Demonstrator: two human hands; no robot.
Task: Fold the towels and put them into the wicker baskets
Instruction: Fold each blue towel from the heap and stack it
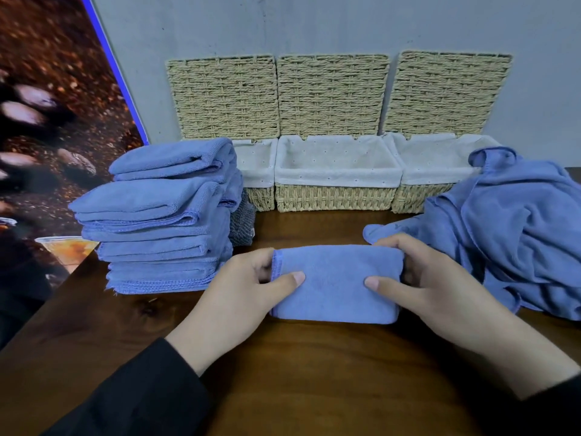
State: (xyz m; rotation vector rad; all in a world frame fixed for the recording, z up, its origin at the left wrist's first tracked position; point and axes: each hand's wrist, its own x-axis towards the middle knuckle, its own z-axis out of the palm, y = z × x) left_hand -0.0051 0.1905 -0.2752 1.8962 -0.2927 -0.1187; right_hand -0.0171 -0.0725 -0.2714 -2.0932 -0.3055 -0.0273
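A folded blue towel [336, 283] lies flat on the wooden table [298, 372] in front of me. My left hand [242, 287] grips its left end, thumb on top and fingers curled at the edge. My right hand [427, 284] grips its right end the same way. Three wicker baskets with white liners stand in a row behind: the left basket [259, 177], the middle basket [338, 180] and the right basket [437, 171]. Their lids stand open against the wall. What I can see of their insides holds no towels.
A tall stack of folded blue towels [160, 218] stands at the left, partly hiding the left basket. A heap of unfolded blue towels [509, 234] lies at the right. A grey cloth [242, 225] sits behind the stack. The table's left edge runs diagonally.
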